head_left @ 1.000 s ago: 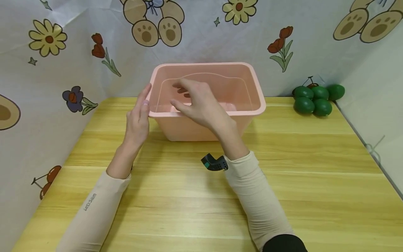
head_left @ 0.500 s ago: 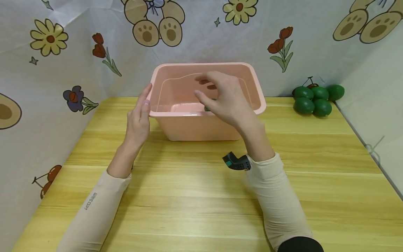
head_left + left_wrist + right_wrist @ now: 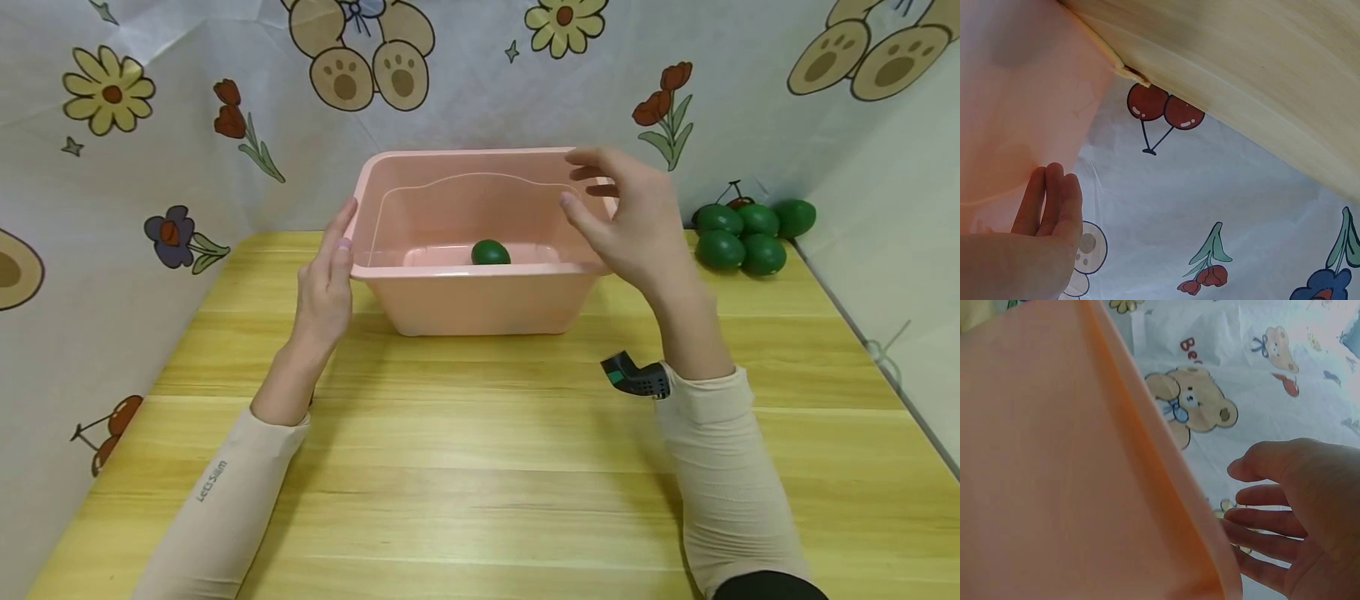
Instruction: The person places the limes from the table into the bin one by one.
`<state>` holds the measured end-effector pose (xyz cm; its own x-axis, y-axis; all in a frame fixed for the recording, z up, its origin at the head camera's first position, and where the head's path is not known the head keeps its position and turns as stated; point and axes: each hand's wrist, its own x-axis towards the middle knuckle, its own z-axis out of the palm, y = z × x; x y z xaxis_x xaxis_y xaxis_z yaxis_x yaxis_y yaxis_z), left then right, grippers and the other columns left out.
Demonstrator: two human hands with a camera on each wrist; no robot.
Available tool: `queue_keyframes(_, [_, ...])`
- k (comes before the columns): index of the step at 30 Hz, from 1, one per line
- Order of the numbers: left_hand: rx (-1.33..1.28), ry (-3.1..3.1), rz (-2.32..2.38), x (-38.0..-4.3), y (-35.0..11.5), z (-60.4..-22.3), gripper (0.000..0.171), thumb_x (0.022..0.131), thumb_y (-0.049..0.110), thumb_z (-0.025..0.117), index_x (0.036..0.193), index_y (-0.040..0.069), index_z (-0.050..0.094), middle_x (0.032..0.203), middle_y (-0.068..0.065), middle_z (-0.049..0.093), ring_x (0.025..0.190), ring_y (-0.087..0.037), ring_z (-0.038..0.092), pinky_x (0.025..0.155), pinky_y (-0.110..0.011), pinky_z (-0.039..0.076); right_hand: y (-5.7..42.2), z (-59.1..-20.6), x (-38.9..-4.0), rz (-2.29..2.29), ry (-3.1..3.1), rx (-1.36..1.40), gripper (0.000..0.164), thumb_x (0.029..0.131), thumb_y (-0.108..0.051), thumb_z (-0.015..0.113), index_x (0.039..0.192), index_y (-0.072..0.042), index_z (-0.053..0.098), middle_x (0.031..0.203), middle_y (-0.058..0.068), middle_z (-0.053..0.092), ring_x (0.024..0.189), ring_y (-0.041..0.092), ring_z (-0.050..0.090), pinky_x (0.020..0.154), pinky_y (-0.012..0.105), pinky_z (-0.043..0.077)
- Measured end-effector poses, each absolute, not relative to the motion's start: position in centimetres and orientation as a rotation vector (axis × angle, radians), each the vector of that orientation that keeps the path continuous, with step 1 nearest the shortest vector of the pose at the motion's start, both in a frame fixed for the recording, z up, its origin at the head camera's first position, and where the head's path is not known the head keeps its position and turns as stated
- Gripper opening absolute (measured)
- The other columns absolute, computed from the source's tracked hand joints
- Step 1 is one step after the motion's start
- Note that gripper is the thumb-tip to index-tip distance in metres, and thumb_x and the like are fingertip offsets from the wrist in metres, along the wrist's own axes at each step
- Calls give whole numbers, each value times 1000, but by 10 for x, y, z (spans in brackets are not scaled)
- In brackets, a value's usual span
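A pink plastic bin [image 3: 480, 300] stands on the wooden table, with one dark green, egg-shaped fruit [image 3: 491, 252] lying on its floor. My left hand [image 3: 321, 292] rests with extended fingers against the bin's left side; the left wrist view shows the fingers [image 3: 1054, 200] straight along the pink wall. Over the bin's right rim hovers my right hand [image 3: 633, 221], its fingers spread and slightly bent, nothing between them. In the right wrist view this hand [image 3: 1297, 519] appears beside the bin's edge [image 3: 1166, 462]; whether it touches the rim I cannot tell.
Several more green fruits [image 3: 750, 233] lie grouped at the table's back right corner. A patterned cloth [image 3: 480, 83] hangs behind the bin, and a pale wall [image 3: 892, 233] borders the right. The wooden tabletop [image 3: 480, 467] extends in front.
My right hand has moved rightward from above the bin's middle to its right rim, uncovering the green fruit inside. The left hand and the bin stay in place.
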<state>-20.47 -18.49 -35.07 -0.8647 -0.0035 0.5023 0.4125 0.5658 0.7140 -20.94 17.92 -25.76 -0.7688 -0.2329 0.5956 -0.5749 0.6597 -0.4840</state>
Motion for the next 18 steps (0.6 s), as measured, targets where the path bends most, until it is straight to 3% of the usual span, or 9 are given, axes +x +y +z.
queue_keyframes(12, [-320,-2361,-1235,-205,-185,-350,50,106,48,31,156,42,38,148,-7,54,131,-32,56,107,-60,40,229,-271,-219,865,-2441,465,40,95,-23,71,134,-13,65,128,4,68,116,22,65,99,44,52])
queue_keyframes(18, [-330,-2345,-1258,-204,-185,-350,50,106,46,32,156,41,39,149,-3,52,132,-29,55,108,-58,41,254,-272,-223,890,-2487,323,44,97,-30,67,138,-17,63,130,5,68,120,22,63,102,38,51])
